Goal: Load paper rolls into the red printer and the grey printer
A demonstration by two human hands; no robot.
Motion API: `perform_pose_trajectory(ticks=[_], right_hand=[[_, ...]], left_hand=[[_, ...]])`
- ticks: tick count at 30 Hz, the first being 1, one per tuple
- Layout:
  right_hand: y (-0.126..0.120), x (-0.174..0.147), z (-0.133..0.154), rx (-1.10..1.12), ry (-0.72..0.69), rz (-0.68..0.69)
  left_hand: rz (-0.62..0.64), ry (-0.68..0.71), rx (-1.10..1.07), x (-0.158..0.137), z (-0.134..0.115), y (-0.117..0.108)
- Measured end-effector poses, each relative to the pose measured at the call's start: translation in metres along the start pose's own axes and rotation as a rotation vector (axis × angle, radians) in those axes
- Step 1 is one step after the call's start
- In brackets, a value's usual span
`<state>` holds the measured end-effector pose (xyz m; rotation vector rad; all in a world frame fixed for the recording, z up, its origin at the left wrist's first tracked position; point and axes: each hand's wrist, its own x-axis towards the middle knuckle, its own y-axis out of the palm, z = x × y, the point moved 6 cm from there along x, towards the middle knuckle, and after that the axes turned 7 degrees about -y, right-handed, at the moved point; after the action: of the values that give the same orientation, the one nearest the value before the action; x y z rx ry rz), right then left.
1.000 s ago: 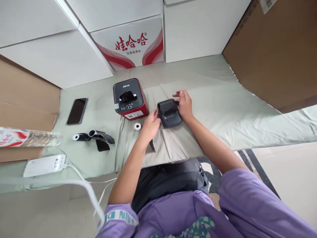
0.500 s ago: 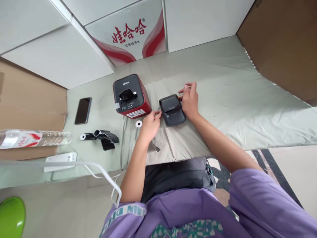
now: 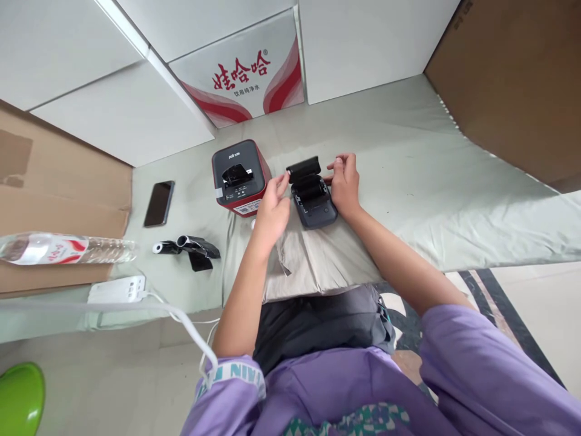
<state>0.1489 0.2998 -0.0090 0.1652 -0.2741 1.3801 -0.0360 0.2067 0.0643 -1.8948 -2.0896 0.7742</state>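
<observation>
A small black portable printer (image 3: 320, 216) lies on the cloth-covered surface with its lid (image 3: 305, 168) tilted up, and a dark hollow shows inside. The fingertips of my left hand (image 3: 273, 209) are at the left edge of the raised lid. Along the printer's right side, my right hand (image 3: 345, 186) grips the body with its fingers bent; some fingertips are hidden behind it. Just left of the portable printer stands a bigger red and black printer (image 3: 239, 169) with a dark strip coming from its slot. A small white paper roll (image 3: 253, 223) is mostly covered by my left hand.
Left on the cloth (image 3: 385, 133) are a phone (image 3: 158, 204), black-wrapped rolls (image 3: 195, 247), a water bottle (image 3: 68, 248) and a white power strip (image 3: 117, 289) with a cable. White boxes (image 3: 376, 48) line the back; a brown carton (image 3: 512, 91) stands at right.
The portable printer's lid has swung up from closed to open. My left hand has moved up from the printer's lower left side to the lid; my right hand stays at the right side.
</observation>
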Motion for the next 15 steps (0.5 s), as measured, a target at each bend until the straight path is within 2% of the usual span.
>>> perform_pose_trajectory(ticks=[4,7,11,13,15], right_hand=[[0.0,0.0,-0.001,0.017,0.004,0.0],[0.001,0.001,-0.003,0.032,0.007,-0.001],[0.002,0.001,-0.005,0.029,-0.004,-0.001],[0.002,0.002,-0.004,0.018,-0.019,-0.003],[0.002,0.002,-0.003,0.01,-0.026,-0.005]], left_hand=[[0.051,0.03,-0.003,0.024,-0.006,-0.003],[0.012,0.082,0.107,0.019,-0.021,-0.007],[-0.172,0.145,0.448,0.003,-0.045,-0.008],[-0.132,0.204,0.664,0.004,-0.056,0.003],[-0.004,0.22,0.861,0.012,-0.06,0.02]])
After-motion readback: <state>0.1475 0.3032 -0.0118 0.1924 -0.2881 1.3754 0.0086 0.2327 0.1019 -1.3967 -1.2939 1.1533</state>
